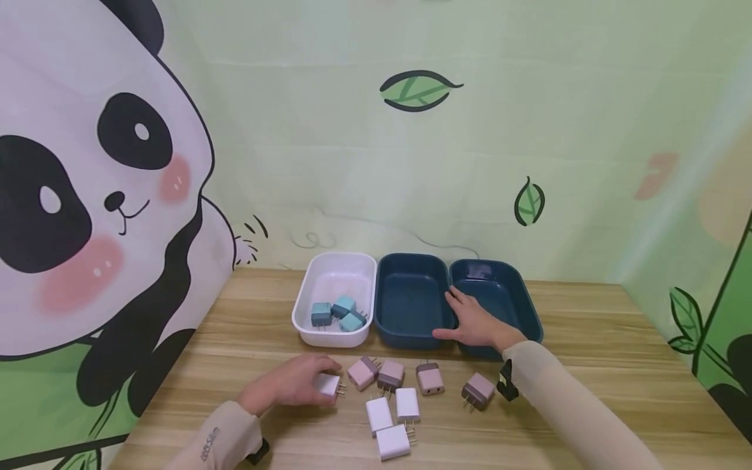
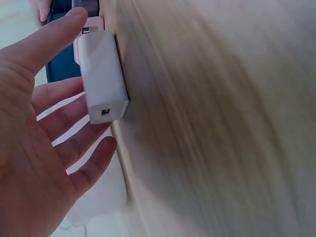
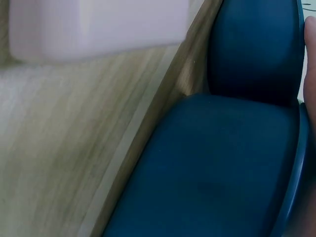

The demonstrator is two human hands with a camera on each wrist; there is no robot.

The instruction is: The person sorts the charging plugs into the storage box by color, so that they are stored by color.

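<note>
My left hand (image 1: 289, 382) reaches round a white plug charger (image 1: 327, 386) lying on the table. In the left wrist view the thumb and loosely bent fingers stand on either side of this charger, with no firm hold visible. My right hand (image 1: 474, 321) is spread over the adjoining rims of the middle dark blue tray (image 1: 411, 300) and the right dark blue tray (image 1: 490, 287); whether it presses on them I cannot tell. Between the hands lie several pink-and-brown plug chargers (image 1: 431, 378). Nearer the front are three more white chargers (image 1: 393, 442).
A white tray (image 1: 335, 338) at the left of the row holds three teal plug chargers (image 1: 321, 314). All three trays stand side by side near the back of the wooden table (image 1: 576, 365), before a panda-printed backdrop (image 1: 329, 130).
</note>
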